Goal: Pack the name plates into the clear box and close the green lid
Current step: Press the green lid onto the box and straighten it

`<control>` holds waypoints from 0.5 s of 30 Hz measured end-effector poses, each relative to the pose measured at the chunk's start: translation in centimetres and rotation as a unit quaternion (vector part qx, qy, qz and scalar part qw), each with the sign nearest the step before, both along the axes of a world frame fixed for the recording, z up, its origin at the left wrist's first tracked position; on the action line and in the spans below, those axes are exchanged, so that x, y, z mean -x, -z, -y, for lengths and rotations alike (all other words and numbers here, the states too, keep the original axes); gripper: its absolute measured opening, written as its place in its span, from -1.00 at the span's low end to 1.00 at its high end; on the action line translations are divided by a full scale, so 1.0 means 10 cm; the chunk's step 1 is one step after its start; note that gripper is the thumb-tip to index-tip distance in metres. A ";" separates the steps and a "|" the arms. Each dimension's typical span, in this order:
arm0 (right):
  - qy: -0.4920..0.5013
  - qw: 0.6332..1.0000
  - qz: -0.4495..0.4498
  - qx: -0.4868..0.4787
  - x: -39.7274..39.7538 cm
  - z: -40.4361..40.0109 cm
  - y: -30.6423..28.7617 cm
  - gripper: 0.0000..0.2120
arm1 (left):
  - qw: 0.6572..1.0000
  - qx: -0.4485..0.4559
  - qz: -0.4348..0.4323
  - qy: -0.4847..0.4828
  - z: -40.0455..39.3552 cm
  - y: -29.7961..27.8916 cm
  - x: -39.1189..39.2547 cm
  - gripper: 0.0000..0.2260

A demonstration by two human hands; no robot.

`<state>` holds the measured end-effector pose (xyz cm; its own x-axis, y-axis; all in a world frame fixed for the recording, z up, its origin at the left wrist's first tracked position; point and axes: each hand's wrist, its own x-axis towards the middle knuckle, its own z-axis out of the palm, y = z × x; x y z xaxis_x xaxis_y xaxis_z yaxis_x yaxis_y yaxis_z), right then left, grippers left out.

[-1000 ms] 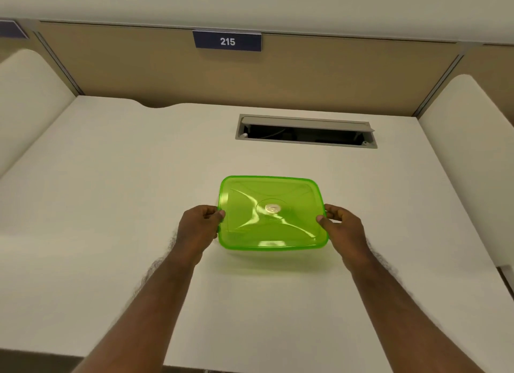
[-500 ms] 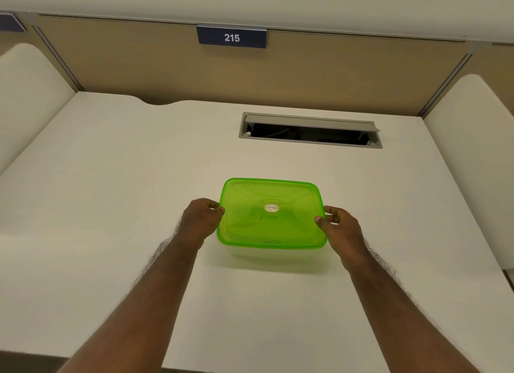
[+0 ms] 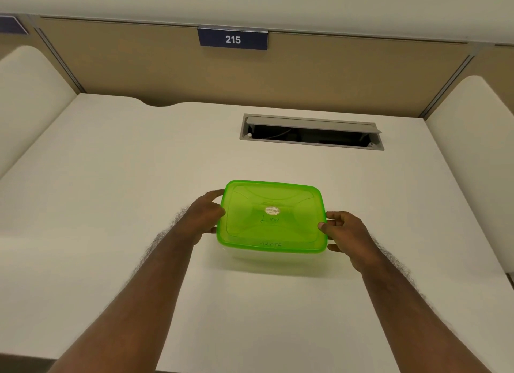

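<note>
A clear box (image 3: 274,260) stands in the middle of the white desk (image 3: 111,205), covered by its translucent green lid (image 3: 271,216). The lid lies flat on the box and has a small round sticker at its centre. My left hand (image 3: 207,215) holds the lid's left edge, fingers curled around it. My right hand (image 3: 346,235) holds the right edge, thumb on top of the rim. Faint writing shows through the lid; the name plates themselves cannot be made out.
A grey cable hatch (image 3: 311,131) is set into the desk behind the box, its flap up. A blue plate reading 215 (image 3: 233,39) hangs on the beige partition. Cream side panels (image 3: 30,94) border the desk left and right.
The lid has gone from tilted toward me to lying flat on the box. Both hands have stayed on its side edges.
</note>
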<state>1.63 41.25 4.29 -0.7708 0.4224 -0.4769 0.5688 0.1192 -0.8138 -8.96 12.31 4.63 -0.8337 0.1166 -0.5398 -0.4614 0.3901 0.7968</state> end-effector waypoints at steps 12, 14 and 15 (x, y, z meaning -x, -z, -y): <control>0.011 0.996 0.014 0.082 0.02 -0.07 0.01 -0.75 | 0.999 0.017 -0.013 0.040 0.06 0.04 0.00 -0.57; 0.009 0.995 0.026 0.094 0.02 -0.08 0.01 -0.70 | 0.997 0.006 0.027 0.074 0.12 0.01 -0.02 -0.49; 0.003 0.995 0.038 0.097 0.01 -0.09 0.00 -0.69 | 0.995 0.003 0.049 0.090 0.15 0.00 -0.03 -0.43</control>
